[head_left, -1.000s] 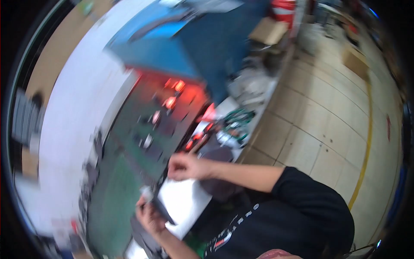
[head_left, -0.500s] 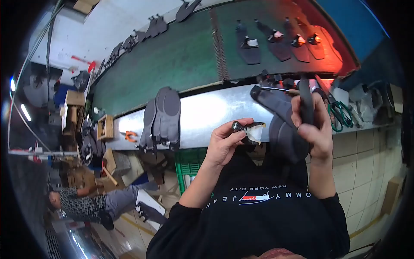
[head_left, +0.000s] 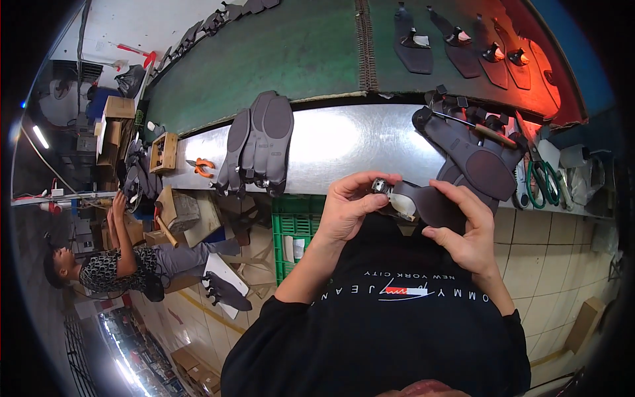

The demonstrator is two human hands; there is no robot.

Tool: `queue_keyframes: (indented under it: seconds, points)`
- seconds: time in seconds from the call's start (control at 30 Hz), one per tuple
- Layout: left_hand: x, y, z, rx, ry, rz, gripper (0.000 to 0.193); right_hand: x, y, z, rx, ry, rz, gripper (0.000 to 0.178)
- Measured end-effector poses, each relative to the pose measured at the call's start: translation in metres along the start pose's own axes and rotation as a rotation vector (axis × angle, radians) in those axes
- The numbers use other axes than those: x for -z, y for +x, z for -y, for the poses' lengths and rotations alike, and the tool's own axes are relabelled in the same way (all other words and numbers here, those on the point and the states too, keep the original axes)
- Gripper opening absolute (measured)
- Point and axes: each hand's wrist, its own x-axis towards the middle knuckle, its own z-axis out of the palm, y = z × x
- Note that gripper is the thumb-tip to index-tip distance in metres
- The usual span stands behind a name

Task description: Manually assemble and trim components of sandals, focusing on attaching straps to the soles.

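Note:
My left hand [head_left: 347,205] pinches a glossy black sandal strap [head_left: 380,186] with a whitish lining. A dark grey sandal sole [head_left: 442,206] is held by its edges between the fingers and thumb of my right hand [head_left: 468,228]. The two pieces meet in front of my chest, with the narrow end of the sole at the strap; whether they are joined I cannot tell. Just beyond my right hand, more dark soles [head_left: 489,173] lie overlapped on the metal bench [head_left: 331,142], with a wooden-handled tool [head_left: 497,136] across them.
Farther left are grouped soles [head_left: 272,126], orange-handled pliers [head_left: 204,167] and a wooden box [head_left: 161,153]. Green-handled scissors [head_left: 544,182] lie right. Sandals [head_left: 415,56] rest on the green belt [head_left: 264,59] under reddish light. A green crate [head_left: 286,228] stands below; a co-worker [head_left: 119,264] is left.
My right hand has come down and left, bringing the sole to the strap in my left hand. The view has shifted, and the co-worker's arms are now raised.

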Motion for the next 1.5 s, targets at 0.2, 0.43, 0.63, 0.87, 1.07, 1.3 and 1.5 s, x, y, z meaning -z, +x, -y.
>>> queue_keyframes:
  seconds: [0.2,0.43,0.63,0.87,1.07,1.3,1.5]
  points:
    - [0.003,0.001,0.004,-0.048,-0.001,0.037,0.032,-0.006,-0.003,-0.011,0.124,-0.054,0.031,0.047]
    - [0.002,0.002,0.004,-0.044,0.029,0.045,0.033,-0.007,-0.002,-0.013,0.168,-0.079,-0.013,0.042]
    - [0.001,0.003,0.003,-0.021,0.027,0.048,0.032,-0.006,-0.001,-0.014,0.162,-0.077,-0.015,0.041]
    - [-0.001,0.002,0.001,-0.031,0.035,0.047,0.033,-0.006,0.0,-0.012,0.162,-0.074,-0.003,0.041]
    - [0.0,0.0,0.0,-0.063,0.132,0.046,0.035,-0.006,0.0,-0.006,0.169,-0.126,0.001,0.04]
    - [0.002,-0.001,0.002,-0.101,0.223,0.056,0.036,-0.003,0.003,-0.001,0.186,-0.203,0.034,0.039]
    - [0.005,0.002,0.004,-0.213,0.316,0.164,0.036,-0.001,0.005,0.0,0.235,-0.253,0.042,0.04]
